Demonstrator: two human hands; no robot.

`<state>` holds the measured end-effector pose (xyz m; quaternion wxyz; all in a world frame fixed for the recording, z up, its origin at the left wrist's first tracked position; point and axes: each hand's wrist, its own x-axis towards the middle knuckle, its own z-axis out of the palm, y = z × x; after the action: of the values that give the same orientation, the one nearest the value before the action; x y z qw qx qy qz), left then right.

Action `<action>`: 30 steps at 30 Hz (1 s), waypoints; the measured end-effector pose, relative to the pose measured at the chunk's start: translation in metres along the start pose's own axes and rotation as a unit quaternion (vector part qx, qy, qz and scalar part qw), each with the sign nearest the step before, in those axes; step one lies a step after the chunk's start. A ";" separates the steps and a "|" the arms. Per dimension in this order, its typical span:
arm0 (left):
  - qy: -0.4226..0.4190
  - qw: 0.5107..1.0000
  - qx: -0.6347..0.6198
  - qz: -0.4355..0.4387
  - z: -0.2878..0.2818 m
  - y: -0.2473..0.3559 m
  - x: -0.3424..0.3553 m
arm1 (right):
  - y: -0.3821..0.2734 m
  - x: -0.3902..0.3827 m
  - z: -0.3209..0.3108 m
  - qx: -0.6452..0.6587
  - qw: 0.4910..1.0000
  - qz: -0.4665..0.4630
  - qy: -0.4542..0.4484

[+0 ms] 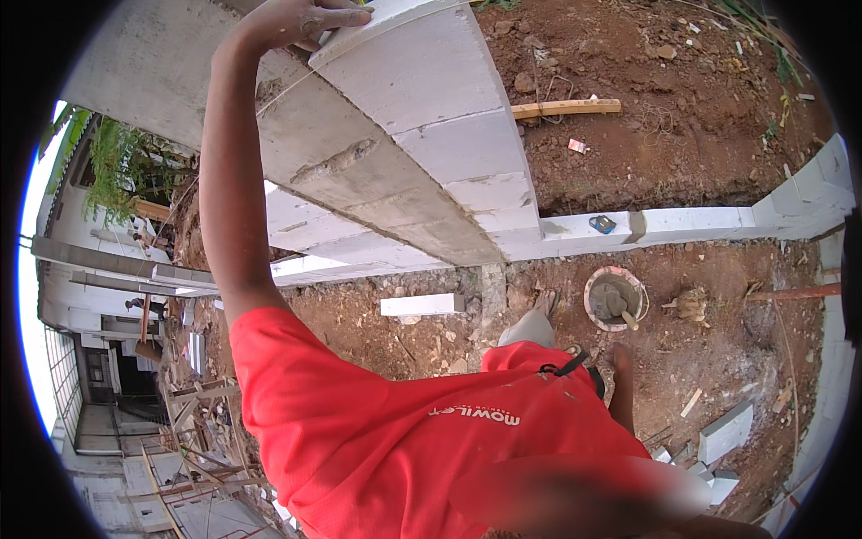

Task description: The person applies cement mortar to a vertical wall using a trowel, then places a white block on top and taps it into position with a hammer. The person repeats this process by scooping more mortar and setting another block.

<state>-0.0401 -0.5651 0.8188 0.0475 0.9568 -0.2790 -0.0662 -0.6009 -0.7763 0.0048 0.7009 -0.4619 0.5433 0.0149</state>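
At the top, my left hand (310, 22) reaches over the edge of a white block (400, 54) in the upper part of a wall. Its fingers are stretched out and apart, lying on the block. A thin taut string (301, 85) runs slantwise past that hand. Below the hand, a grey mortared concrete column (359, 166) adjoins the blocks. My right hand (620, 356) hangs low at my side, small in the picture; its finger shape is not plain. Beyond it stands a bucket (588, 305) of grey mortar with a trowel (627, 316) in it.
A low course of white blocks (691, 223) extends right, with a blue tape measure (602, 225) on top. One loose white block (422, 305) lies on the soil. Broken block pieces (725, 434) lie at lower right. A wooden stick (566, 109) lies behind the wall.
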 end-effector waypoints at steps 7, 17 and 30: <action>0.002 0.993 0.067 0.099 0.008 -0.041 0.028 | 0.116 -0.067 -0.031 0.112 0.984 0.115 0.080; 0.044 0.998 0.004 0.038 0.015 -0.047 0.012 | 0.107 -0.048 -0.050 0.195 0.966 0.128 0.110; 0.064 0.991 -0.109 0.037 0.053 0.008 0.030 | -0.070 -0.072 -0.023 0.176 0.963 -0.008 0.206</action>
<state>-0.0277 -0.5908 0.7644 0.1717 0.9373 -0.3014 -0.0328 -0.6109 -0.7967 0.1050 0.6442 -0.3286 0.6662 -0.1820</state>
